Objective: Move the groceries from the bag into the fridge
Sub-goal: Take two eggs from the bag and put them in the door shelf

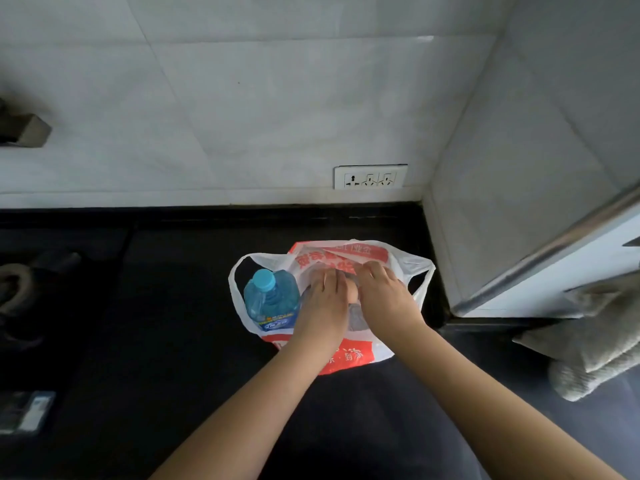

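A white and red plastic bag (346,252) stands open on the black counter (166,306). A blue water bottle (270,299) with a light blue cap stands upright in its left side. Both of my hands are down in the bag's middle. My left hand (325,292) lies fingers-down on a clear-wrapped item (356,315) that is mostly hidden beneath it. My right hand (381,289) is beside it, fingers bent against the bag's red printed back wall. Whether either hand has closed on anything cannot be made out.
The fridge's edge with a metal trim (554,251) stands at the right, a grey towel (595,344) hanging from it. A wall socket (370,176) sits behind the bag. A gas hob burner (17,289) lies at the left, a small packet (27,410) near the front left.
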`<state>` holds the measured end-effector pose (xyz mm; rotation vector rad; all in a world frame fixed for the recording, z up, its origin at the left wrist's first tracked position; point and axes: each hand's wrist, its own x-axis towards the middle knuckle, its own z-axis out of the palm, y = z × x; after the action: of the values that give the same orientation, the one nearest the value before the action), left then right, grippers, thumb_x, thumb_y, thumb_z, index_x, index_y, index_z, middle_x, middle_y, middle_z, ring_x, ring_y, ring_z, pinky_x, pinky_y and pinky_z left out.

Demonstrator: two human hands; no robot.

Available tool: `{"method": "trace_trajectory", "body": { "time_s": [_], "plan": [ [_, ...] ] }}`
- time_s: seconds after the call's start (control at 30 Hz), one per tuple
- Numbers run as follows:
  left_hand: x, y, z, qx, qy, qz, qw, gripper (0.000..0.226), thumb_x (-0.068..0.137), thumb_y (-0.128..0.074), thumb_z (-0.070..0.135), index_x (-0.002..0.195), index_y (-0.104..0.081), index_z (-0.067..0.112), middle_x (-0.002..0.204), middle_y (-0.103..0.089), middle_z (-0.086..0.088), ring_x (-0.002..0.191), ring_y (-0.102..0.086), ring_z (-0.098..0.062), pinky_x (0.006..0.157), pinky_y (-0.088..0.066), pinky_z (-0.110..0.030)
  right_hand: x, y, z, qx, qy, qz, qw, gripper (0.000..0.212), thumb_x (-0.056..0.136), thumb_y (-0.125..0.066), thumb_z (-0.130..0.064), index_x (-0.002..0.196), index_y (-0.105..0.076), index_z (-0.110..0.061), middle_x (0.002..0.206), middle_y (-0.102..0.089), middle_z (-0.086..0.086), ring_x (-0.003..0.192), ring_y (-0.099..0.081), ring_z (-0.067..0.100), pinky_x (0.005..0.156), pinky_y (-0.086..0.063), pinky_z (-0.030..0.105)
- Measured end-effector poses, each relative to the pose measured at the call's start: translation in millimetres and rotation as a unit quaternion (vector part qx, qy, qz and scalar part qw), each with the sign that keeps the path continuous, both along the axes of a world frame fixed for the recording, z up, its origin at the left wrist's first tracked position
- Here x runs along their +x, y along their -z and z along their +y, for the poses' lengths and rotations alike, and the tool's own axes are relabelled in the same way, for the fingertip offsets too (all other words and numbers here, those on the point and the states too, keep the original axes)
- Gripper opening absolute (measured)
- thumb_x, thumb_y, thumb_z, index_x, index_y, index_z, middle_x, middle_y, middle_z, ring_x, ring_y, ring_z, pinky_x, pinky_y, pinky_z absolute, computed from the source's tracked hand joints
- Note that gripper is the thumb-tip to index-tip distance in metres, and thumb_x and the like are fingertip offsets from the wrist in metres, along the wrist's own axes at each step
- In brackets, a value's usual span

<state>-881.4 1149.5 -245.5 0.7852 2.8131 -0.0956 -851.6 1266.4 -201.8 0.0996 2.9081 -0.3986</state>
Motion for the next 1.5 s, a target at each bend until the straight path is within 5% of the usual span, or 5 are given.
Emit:
{"method": "trace_trajectory", "body": {
  "time_s": [0.13, 0.4, 0.9, 1.17, 1.5],
  "plan": [
    [-12, 6, 14, -0.075, -0.023, 0.024, 0.997, 0.071, 0.095, -0.060, 0.026, 0.150, -0.019, 0.009, 0.153, -0.031, -0.016, 0.142, -0.030, -0.032, 0.119, -0.025, -0.045, -16, 20, 4, 0.003, 0.016, -0.054, 0.998, 0.047, 0.097, -0.045, -0.015, 0.144, -0.035, -0.015, 0.142, -0.043, 0.009, 0.131, -0.041, 0.027, 0.101, -0.042, 0.037],
    [-32, 26, 23, -0.125, -0.068, -0.011, 0.990, 0.071, 0.092, -0.062, 0.029, 0.149, -0.022, 0.011, 0.151, -0.033, -0.015, 0.142, -0.030, -0.032, 0.117, -0.025, -0.047, -33, 58, 0, 0.029, 0.015, -0.097, 0.995, 0.052, 0.096, -0.050, -0.019, 0.145, -0.033, -0.020, 0.147, -0.038, 0.013, 0.136, -0.035, 0.033, 0.109, -0.034, 0.042],
    [-63, 71, 30, -0.021, -0.150, -0.064, 0.986, 0.043, 0.099, -0.046, 0.018, 0.141, -0.038, 0.013, 0.141, -0.044, -0.019, 0.126, -0.045, -0.034, 0.101, -0.042, -0.043, -48, 91, -2, -0.006, 0.039, -0.115, 0.993, 0.063, 0.090, -0.055, -0.032, 0.146, -0.027, -0.028, 0.150, -0.033, 0.009, 0.139, -0.029, 0.036, 0.109, -0.034, 0.054],
    [-66, 76, 28, 0.026, -0.173, -0.083, 0.981, 0.048, 0.097, -0.051, 0.014, 0.143, -0.036, 0.014, 0.142, -0.041, -0.020, 0.125, -0.048, -0.034, 0.097, -0.049, -0.042, -47, 94, -4, -0.021, 0.059, -0.106, 0.992, 0.061, 0.092, -0.058, -0.028, 0.145, -0.029, -0.027, 0.152, -0.032, 0.007, 0.140, -0.028, 0.034, 0.105, -0.039, 0.057],
    [-50, 67, 23, 0.058, -0.144, -0.042, 0.987, 0.050, 0.094, -0.059, 0.016, 0.141, -0.040, 0.013, 0.141, -0.045, -0.016, 0.125, -0.049, -0.029, 0.101, -0.047, -0.038, -41, 83, 9, -0.019, 0.094, -0.100, 0.990, 0.058, 0.093, -0.053, -0.018, 0.144, -0.028, -0.008, 0.141, -0.041, 0.018, 0.124, -0.048, 0.029, 0.099, -0.044, 0.034]
  ]
}}
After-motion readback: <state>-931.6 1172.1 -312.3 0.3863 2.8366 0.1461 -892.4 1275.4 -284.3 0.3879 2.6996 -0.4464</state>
